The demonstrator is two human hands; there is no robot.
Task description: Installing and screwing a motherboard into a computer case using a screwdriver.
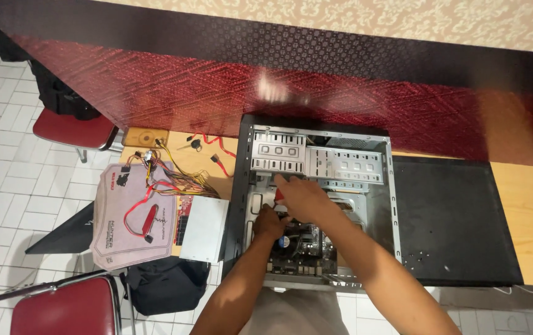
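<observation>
Both forearms rise from the bottom edge of the frame into the open computer case (316, 205), which lies on its side at centre so that its inside faces up and can be reached. Right hand (300, 195) is closed around a red-handled tool (279, 193), probably a screwdriver, angled down toward the motherboard (300, 245). Left hand (268, 223) is curled just beside it, resting low on the board near the round cooler (285, 242); whether it grips anything I cannot tell. Inside the case, metal drive bays (316, 161) fill the upper part and the board the lower. Right of it lies the black side panel (452, 217), flat on the wooden table (530, 211). Left of it sits a grey power supply (204, 226) with its bundle of wires (173, 177), then a printed mat (130, 214) bearing a red pocket tool (148, 220). Red chairs (68, 307) stand on the tiled floor (18, 186).
</observation>
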